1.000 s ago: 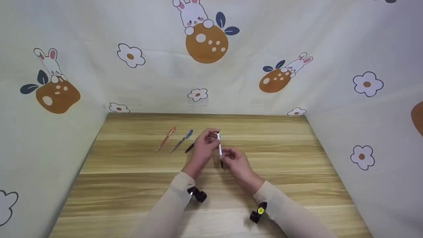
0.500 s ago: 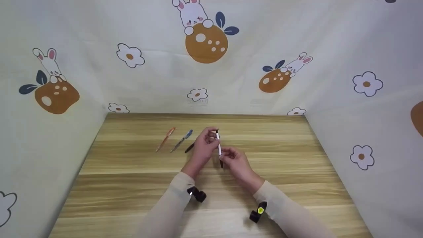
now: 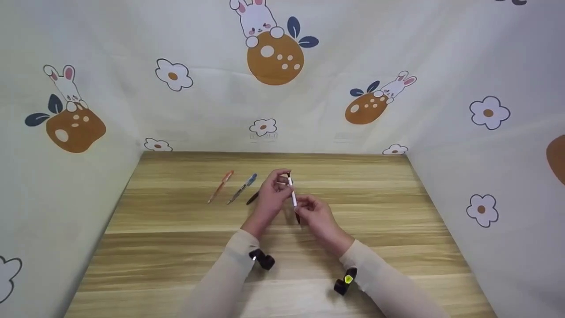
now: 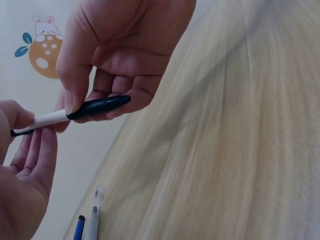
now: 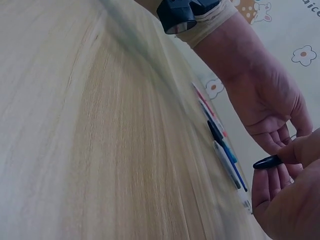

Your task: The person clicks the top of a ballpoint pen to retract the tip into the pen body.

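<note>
A pen with a white barrel [image 3: 294, 199] and a dark end [image 4: 102, 106] is up off the table between both hands, slanting from far to near. My left hand [image 3: 273, 198] pinches the white barrel with thumb and fingers, and one fingertip reaches the pen's far end. On the near side, my right hand [image 3: 318, 217] grips the dark section, whose tapered tip [image 5: 267, 162] sticks out past its fingers. The right wrist view shows the left hand [image 5: 267, 95] beyond the right hand [image 5: 295, 200]. Part of the barrel is hidden by fingers.
Left of the hands lie an orange pen [image 3: 220, 187] and a clear pen with a blue cap [image 3: 242, 189]. A dark pen [image 3: 253, 197] is partly behind the left hand. A white pen with a clear cap [image 5: 227, 165] lies beside them. Patterned cloth walls surround the wooden table [image 3: 176, 265].
Both hands stay nearly in place with the same hold. The pen has tilted slightly, its dark near end shifting a little to the right.
</note>
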